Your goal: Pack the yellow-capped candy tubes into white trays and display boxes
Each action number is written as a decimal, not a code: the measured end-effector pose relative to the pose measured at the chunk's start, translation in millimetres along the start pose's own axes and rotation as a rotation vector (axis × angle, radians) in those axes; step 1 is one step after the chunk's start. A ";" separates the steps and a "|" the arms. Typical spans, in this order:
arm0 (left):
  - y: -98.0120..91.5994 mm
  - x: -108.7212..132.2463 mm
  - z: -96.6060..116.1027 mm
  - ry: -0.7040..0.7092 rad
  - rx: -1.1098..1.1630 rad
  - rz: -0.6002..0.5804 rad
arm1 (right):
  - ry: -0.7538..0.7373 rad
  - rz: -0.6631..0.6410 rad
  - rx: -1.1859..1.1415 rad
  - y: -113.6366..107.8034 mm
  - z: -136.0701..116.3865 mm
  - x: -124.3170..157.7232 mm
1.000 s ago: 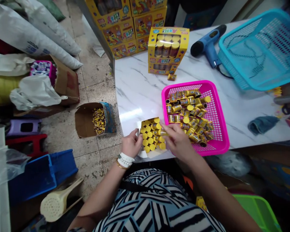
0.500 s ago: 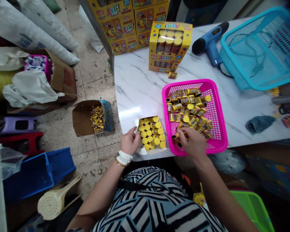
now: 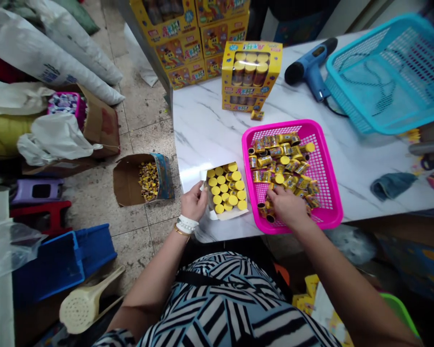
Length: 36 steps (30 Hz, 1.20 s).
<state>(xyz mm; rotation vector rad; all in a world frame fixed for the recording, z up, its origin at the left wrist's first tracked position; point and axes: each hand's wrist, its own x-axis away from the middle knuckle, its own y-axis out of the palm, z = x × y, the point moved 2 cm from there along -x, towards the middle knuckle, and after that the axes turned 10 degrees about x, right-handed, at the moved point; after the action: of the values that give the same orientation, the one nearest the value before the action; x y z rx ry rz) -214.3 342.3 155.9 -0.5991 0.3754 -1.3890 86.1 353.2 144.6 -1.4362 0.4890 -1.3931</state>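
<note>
A small open box (image 3: 227,190) packed with yellow-capped tubes lies near the front edge of the marble table (image 3: 210,130). My left hand (image 3: 194,202) grips the box's left side, fingers curled on its flap. Beside it on the right stands a pink basket (image 3: 325,164) heaped with loose yellow tubes (image 3: 282,161). My right hand (image 3: 287,207) reaches into the basket's near corner, palm down, fingers bent over the tubes there. What the fingers hold is hidden.
A yellow window box (image 3: 251,72) of tubes stands at the table's back, a blue heat gun (image 3: 309,67) and a blue basket (image 3: 390,72) to its right. A blue cloth (image 3: 392,185) lies at right. On the floor: an open carton (image 3: 141,178), blue bin (image 3: 63,260), stools, sacks.
My right hand left the small box and moved right into the pink basket. My left hand stayed on the box, which has shifted slightly away from me.
</note>
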 end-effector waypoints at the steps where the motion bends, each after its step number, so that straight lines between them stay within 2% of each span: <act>1: 2.6 -2.9 -0.9 0.000 -0.011 0.010 | -0.005 -0.017 0.019 2.0 1.0 1.3; 4: 9.9 -5.3 -1.9 -0.037 -0.018 0.028 | -0.046 -0.007 0.028 7.6 5.6 1.6; 8: 13.5 -0.3 -2.1 -0.087 0.033 0.031 | -0.057 0.136 -0.072 4.4 13.8 0.5; 11: 12.3 0.6 -3.7 -0.088 0.064 0.016 | 0.016 0.257 -0.350 -15.6 7.6 1.5; 14: 10.5 -1.8 -5.9 -0.074 0.068 0.005 | -0.036 0.343 -0.588 -48.6 -22.8 0.6; 17: 9.7 -4.1 -7.7 -0.086 0.067 0.013 | -0.168 0.283 -0.517 -75.7 -64.7 -5.3; 20: 10.3 -4.8 -8.1 -0.081 0.075 -0.005 | -0.233 0.187 -0.320 -86.8 -90.6 -13.7; 23: 10.3 -4.4 -7.9 -0.079 0.080 -0.015 | -0.304 0.117 -0.271 -87.9 -95.6 -23.0; 25: 10.0 -4.1 -7.6 -0.087 0.081 -0.019 | -0.322 0.114 -0.296 -87.4 -94.1 -29.3; 28: 9.9 -3.8 -7.2 -0.090 0.088 -0.026 | -0.265 0.114 -0.264 -88.0 -95.5 -36.3; 32: 10.7 -3.3 -8.4 -0.086 0.083 -0.029 | -0.228 -0.018 -0.120 -94.4 -110.7 -40.1; 36: 10.1 -4.0 -9.5 -0.072 0.068 -0.026 | -0.154 -0.131 -0.080 -104.8 -128.1 -47.8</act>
<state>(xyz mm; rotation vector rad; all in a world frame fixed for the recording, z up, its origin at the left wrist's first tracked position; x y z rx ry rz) -212.4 345.3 141.9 -0.5987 0.2623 -1.3956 -78.3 385.3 184.8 -1.6515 0.3608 -1.3645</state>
